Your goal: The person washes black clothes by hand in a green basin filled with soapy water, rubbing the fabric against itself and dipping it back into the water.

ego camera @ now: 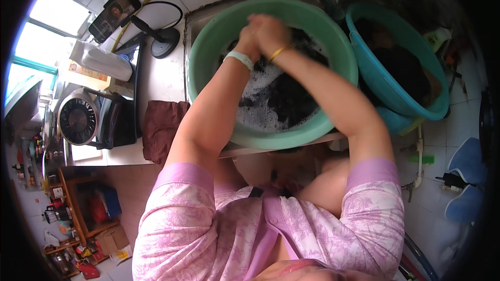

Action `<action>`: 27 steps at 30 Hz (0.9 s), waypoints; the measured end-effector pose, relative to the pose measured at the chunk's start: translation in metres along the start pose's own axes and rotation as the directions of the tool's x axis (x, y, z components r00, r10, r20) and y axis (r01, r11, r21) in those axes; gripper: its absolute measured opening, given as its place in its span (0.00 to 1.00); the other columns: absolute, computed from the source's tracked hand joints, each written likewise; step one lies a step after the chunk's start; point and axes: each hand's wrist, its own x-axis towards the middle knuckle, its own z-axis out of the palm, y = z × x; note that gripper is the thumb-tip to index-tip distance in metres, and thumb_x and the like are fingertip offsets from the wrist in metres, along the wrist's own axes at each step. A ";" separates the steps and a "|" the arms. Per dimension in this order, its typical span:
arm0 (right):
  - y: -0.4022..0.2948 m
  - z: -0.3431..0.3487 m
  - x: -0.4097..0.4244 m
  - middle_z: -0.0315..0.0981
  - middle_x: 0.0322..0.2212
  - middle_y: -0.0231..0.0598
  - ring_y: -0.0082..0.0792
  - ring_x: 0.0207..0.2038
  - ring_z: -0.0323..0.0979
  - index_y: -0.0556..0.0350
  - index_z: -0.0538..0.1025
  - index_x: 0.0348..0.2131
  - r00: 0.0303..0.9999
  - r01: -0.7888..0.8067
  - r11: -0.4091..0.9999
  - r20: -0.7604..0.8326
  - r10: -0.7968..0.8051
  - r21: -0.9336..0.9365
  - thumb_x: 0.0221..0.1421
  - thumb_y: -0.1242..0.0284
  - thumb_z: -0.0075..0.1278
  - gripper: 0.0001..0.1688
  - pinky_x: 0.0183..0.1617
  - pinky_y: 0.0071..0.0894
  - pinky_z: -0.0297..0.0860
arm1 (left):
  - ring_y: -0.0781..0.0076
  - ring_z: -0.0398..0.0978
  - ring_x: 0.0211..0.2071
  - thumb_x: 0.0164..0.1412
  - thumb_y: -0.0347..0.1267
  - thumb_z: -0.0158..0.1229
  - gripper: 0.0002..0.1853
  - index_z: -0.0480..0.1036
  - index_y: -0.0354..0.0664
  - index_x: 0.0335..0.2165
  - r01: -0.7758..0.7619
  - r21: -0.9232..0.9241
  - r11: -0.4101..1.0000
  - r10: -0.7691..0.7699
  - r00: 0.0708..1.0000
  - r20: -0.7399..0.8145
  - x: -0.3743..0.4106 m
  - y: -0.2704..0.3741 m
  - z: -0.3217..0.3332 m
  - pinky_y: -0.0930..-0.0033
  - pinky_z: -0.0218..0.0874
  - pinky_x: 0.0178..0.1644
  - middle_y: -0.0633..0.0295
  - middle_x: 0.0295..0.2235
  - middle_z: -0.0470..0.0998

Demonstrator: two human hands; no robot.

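My left hand point(247, 40), with a pale band at its wrist, and my right hand point(274, 35), with a yellow bangle, are pressed together over the far part of a large green plastic basin point(340, 52). Both are partly blurred. Whether cloth is caught between the fingers cannot be made out. Below them, dark wet laundry point(297, 93) lies in sudsy water point(256, 115) inside the basin.
At the right, a tilted blue basin point(398, 93) holds dark cloth point(394, 62). On the left counter are folded brown cloth point(164, 128), a fan-like appliance point(78, 120) and a phone point(115, 15) on a stand point(165, 43). A pipe with taps point(419, 156) runs along the right wall.
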 end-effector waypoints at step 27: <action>0.006 0.005 -0.003 0.75 0.34 0.48 0.54 0.38 0.72 0.51 0.75 0.36 0.950 -0.077 0.997 0.305 0.067 0.024 0.53 0.62 0.44 0.16 0.41 0.48 0.69 | 0.58 0.73 0.45 0.62 0.46 0.47 0.22 0.69 0.41 0.47 0.031 0.037 0.999 -0.023 0.978 -0.205 0.017 -0.015 -0.043 0.59 0.62 0.50 0.52 0.42 0.76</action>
